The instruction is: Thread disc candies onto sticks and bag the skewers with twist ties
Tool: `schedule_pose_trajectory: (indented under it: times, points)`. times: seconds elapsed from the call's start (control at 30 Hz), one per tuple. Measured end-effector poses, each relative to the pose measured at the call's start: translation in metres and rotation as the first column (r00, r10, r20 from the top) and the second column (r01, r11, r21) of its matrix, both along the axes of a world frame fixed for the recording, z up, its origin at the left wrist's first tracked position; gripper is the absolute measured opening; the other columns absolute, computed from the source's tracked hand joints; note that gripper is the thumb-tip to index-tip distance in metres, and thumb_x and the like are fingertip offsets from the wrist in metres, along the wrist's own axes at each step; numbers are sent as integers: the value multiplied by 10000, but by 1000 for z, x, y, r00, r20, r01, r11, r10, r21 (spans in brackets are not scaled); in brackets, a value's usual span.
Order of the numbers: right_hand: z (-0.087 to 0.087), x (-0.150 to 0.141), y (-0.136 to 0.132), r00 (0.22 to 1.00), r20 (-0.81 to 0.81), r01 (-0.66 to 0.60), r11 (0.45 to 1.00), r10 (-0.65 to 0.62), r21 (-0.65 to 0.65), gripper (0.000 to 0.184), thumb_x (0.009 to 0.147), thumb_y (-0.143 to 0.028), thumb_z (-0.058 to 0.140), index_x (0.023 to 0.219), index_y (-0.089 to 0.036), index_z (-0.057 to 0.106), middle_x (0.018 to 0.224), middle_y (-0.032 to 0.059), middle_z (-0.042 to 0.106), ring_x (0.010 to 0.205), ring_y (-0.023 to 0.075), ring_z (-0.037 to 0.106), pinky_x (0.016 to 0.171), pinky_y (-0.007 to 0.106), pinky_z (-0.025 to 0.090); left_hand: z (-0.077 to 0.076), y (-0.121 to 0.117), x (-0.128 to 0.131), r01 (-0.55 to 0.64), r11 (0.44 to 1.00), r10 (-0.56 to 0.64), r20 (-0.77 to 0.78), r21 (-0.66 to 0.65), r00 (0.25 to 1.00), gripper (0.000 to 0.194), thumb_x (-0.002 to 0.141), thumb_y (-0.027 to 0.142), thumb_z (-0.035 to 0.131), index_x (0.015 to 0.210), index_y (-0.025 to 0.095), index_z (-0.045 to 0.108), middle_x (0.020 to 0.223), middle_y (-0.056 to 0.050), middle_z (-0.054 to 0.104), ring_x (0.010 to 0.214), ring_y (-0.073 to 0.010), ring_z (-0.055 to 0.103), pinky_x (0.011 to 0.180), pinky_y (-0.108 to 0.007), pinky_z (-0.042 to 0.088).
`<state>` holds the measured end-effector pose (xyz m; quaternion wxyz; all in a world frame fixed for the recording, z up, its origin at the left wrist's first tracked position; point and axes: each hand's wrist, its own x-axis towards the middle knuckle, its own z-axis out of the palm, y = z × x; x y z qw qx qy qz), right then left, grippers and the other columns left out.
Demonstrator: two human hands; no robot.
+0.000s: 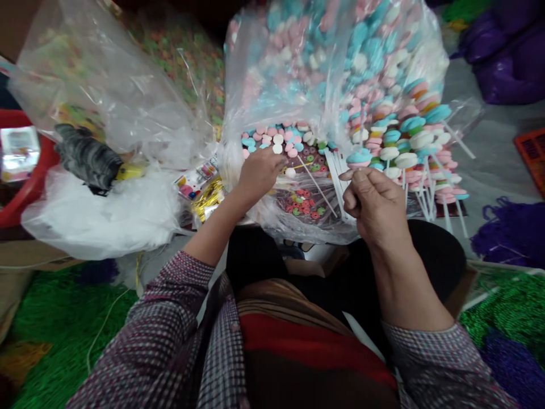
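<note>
My left hand (261,170) is over the near edge of a pile of pink, blue and white candies (272,136). Its fingers are bent together, and whatever they pinch is hidden. My right hand (377,196) is closed on a candy skewer, with a blue-and-pink candy (360,158) just above the thumb. Between my hands lie loose white sticks (336,170) and small ring-shaped candies (302,204) on clear plastic. Finished-looking candy skewers (406,142) with white sticks are stacked to the right of my right hand.
A big clear bag of pastel candies (298,62) stands behind. On the left are a bag of ring candies (187,68), a white plastic bundle (110,216), gold ties (208,199) and a red basin (42,182). Purple shreds (511,233) lie at right.
</note>
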<state>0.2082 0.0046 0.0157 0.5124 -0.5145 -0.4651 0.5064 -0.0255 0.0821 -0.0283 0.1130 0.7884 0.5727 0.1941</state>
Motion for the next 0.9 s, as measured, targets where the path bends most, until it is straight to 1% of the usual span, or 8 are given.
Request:
schedule_pose_trajectory:
  times: [0.1,0.3,0.37,0.43,0.5,0.57,0.67,0.9]
  points:
    - [2,5,2,999,4,43,999,-43,29,405,850,-614,759,840,-224,649,481,-83,453,388,68,293,390,226,176,-11,11,5,18,1000,-19,-131,-14,991,280,964,147,530,862,180,788,918,-128,728,938,-252,654,891,-429,489]
    - [8,20,9,985,-55,172,978,-166,115,385,832,-585,783,781,-234,633,455,-87,426,380,66,257,385,236,167,-15,17,2,9,1000,-13,-141,-29,990,253,954,154,530,877,171,771,1017,-174,738,1011,-302,672,946,-493,470]
    - [9,21,9,984,-45,176,977,-172,120,395,844,-604,774,781,-243,625,462,-81,423,386,68,263,391,244,170,-13,20,0,-3,998,-1,-67,-56,998,205,922,157,585,814,179,759,960,-140,745,993,-281,676,946,-465,483]
    - [9,21,7,988,0,152,984,-153,97,411,860,-634,751,818,-242,637,481,-73,431,398,69,280,402,249,183,-11,21,1,-18,993,35,141,-116,989,168,888,179,639,763,187,750,889,-90,748,933,-239,682,908,-406,505]
    - [8,20,4,993,63,93,995,-96,46,453,858,-679,730,852,-233,650,492,-70,445,406,70,294,410,250,194,-7,19,4,-18,970,126,438,-243,890,149,882,242,675,770,190,758,832,-48,752,826,-186,678,817,-338,519]
    - [7,18,1,993,117,29,1000,-28,-6,496,844,-718,717,863,-226,658,496,-67,458,409,72,300,415,253,198,-1,13,8,47,919,248,667,-391,702,158,883,317,708,822,186,772,797,-27,756,711,-134,650,724,-287,511]
    - [5,15,0,988,150,-26,999,31,-35,516,848,-739,697,870,-224,664,508,-62,473,415,74,302,427,258,204,8,3,13,192,851,348,799,-488,490,204,852,370,779,923,178,782,841,-38,778,663,-92,632,672,-249,505]
    - [-1,11,1,988,140,-62,998,62,-2,470,888,-682,692,846,-215,661,510,-69,467,420,73,298,445,255,219,16,-10,20,303,799,413,840,-520,352,176,849,324,797,940,180,753,918,-53,795,706,-84,667,672,-224,534]
